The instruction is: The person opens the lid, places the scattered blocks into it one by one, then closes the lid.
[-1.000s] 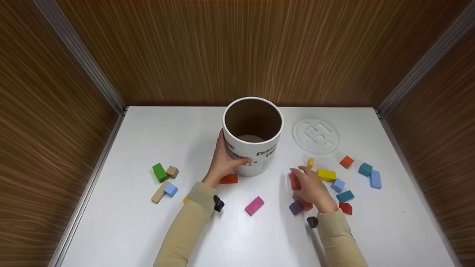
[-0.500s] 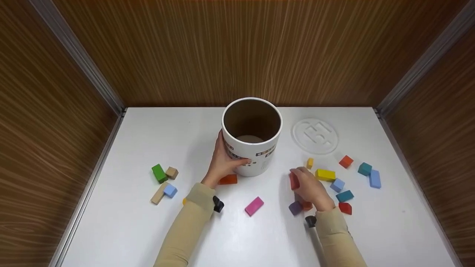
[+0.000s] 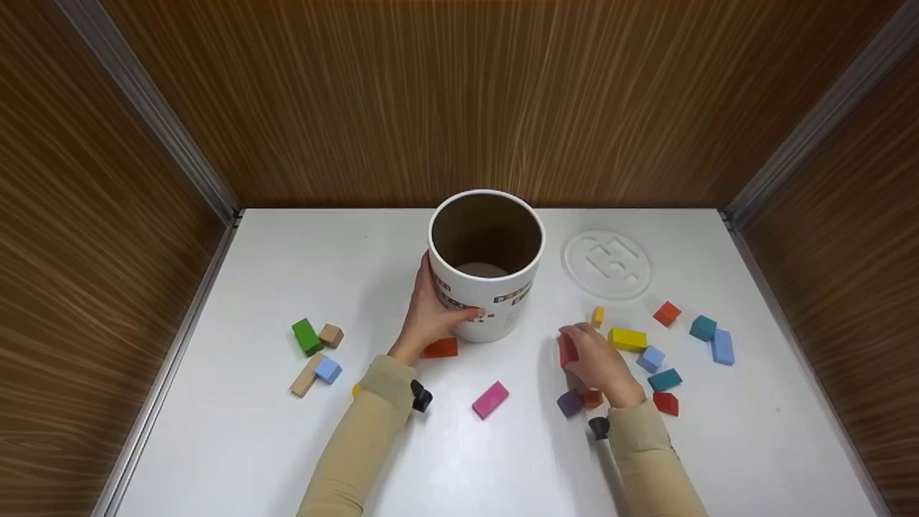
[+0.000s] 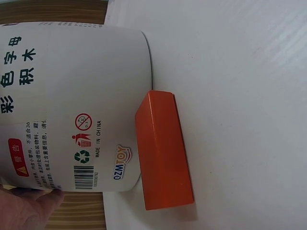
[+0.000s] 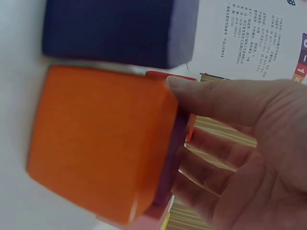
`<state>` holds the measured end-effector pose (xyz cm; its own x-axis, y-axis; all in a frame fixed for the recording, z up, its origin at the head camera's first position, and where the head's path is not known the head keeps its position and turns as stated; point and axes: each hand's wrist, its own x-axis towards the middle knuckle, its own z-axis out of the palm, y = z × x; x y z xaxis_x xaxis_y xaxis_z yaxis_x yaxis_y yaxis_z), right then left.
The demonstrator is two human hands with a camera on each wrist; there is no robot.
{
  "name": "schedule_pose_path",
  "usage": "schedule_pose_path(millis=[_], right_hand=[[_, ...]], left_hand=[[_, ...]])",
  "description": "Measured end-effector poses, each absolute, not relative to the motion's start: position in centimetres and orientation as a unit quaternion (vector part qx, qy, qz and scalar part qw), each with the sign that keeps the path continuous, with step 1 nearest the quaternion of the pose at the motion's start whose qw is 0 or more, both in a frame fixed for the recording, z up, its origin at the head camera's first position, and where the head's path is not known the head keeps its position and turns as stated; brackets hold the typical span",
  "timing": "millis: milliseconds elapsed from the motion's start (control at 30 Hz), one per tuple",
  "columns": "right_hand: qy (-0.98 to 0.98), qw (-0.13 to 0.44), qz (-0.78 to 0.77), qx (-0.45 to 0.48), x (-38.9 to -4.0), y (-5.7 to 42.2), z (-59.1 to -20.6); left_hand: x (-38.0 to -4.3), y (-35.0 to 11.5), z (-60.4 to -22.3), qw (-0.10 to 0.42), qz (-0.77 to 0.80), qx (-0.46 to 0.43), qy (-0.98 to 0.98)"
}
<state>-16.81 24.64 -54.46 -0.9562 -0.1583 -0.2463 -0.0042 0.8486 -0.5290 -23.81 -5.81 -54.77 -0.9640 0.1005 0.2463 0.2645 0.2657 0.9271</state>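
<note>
My left hand (image 3: pixel 433 316) grips the side of a tall white canister (image 3: pixel 495 309), its thumb across the front; the canister stands upright with its open mouth up. Printed text and a barcode (image 4: pixel 84 177) show in the left wrist view. An orange-red block (image 4: pixel 165 151) lies at its base. My right hand (image 3: pixel 602 362) pinches a red block (image 3: pixel 567 350) at the table, thumb and fingers on either side. In the right wrist view, an orange block (image 5: pixel 100 139) and a dark purple block (image 5: pixel 120 31) partly cover the red block (image 5: pixel 170 74); another purple piece (image 5: pixel 172 158) shows behind the orange one.
Yellow (image 3: pixel 627 339), light blue (image 3: pixel 651 358), teal (image 3: pixel 665 380) and several other blocks lie right of my right hand. A pink block (image 3: pixel 490 400) lies between the arms; green (image 3: pixel 307 337) and wooden pieces lie left. A clear round lid (image 3: pixel 607 264) lies at back right. Wood-grain walls (image 3: pixel 459 100) enclose the table.
My right hand's fingers have closed in on the red block, from spread apart a second ago to pinching. The left hand still holds the canister in place.
</note>
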Motion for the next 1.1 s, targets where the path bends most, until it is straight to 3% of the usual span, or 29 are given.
schedule_pose_path(millis=[333,633,867,1100], right_hand=[[0.927,0.122,-0.354,-0.012,-17.0,25.6,-53.9],[0.896,-0.033,-0.441,-0.050,-16.9,26.0,-51.5],[0.840,-0.166,-0.510,-0.083,-17.5,24.2,-47.5],[0.810,-0.191,-0.545,-0.101,-18.6,21.2,-43.3]], left_hand=[[-23.8,-5.8,-54.9,0.072,-0.591,-0.114,-0.795],[-23.6,-5.8,-54.9,0.068,-0.590,-0.113,-0.796],[-23.8,-5.8,-54.8,0.077,-0.597,-0.125,-0.789],[-23.4,-5.7,-53.8,0.071,-0.597,-0.123,-0.789]])
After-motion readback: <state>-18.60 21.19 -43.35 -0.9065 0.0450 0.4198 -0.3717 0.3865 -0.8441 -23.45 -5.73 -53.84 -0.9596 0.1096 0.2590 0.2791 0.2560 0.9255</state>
